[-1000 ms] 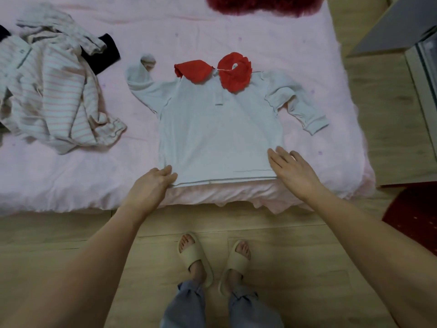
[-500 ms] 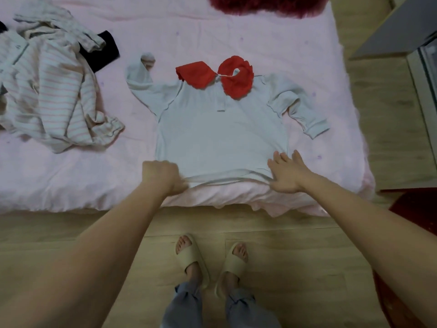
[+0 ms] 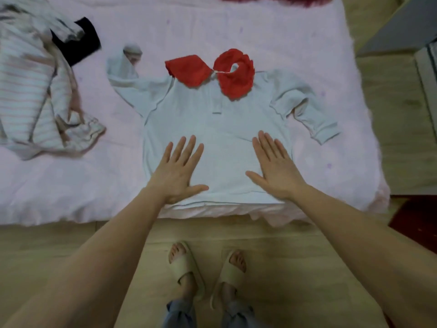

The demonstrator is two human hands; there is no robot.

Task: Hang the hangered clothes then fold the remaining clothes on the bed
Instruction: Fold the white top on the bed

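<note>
My left hand and right hand lie flat, fingers straight, pressing the pale shirt on the bed, to smooth it for folding; sleeves lie spread out.

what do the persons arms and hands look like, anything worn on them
Both arms are bare from the bottom edge of the frame to the wrists, with no sleeves in view. The left hand and right hand are bare too: no gloves, rings, watch or bracelets show on the fingers or wrists.
</note>
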